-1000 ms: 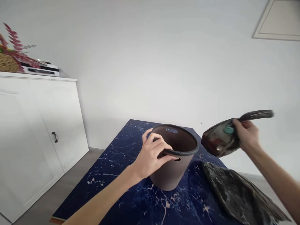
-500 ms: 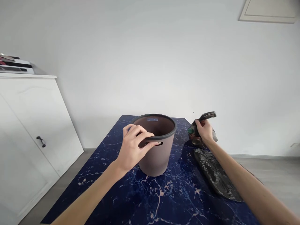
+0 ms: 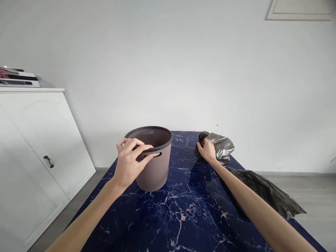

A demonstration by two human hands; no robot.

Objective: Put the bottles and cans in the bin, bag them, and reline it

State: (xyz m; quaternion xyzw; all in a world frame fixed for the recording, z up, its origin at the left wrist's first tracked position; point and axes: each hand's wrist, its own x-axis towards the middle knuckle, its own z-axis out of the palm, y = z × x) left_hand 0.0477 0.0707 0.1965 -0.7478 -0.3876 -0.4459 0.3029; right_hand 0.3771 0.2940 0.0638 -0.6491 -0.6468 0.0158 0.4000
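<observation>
A brown-grey trash can [image 3: 154, 171] with a dark rim stands upright on the blue marbled table [image 3: 173, 217]. My left hand [image 3: 131, 159] is closed over its near rim, thumb outside by the slot-shaped handle hole and fingers over the top. At the table's far right, my right hand [image 3: 206, 149] is closed around the gathered neck of a dark plastic trash bag [image 3: 223, 145]. The bag's shiny side bulges out to the right of the hand; its contents are hidden. Beneath and beyond my right forearm lies another black plastic bag [image 3: 262, 190], spread flat along the table's right edge.
A white cabinet [image 3: 39, 140] with a dark handle stands on the left, with a white and black object [image 3: 19, 78] on its top. The white wall [image 3: 183, 70] rises behind the table. Grey floor [image 3: 286, 185] shows on the right.
The trash can has shifted left with my left hand on its rim. My right hand has moved left with the filled bag, which has turned. The flat bag now reaches farther right.
</observation>
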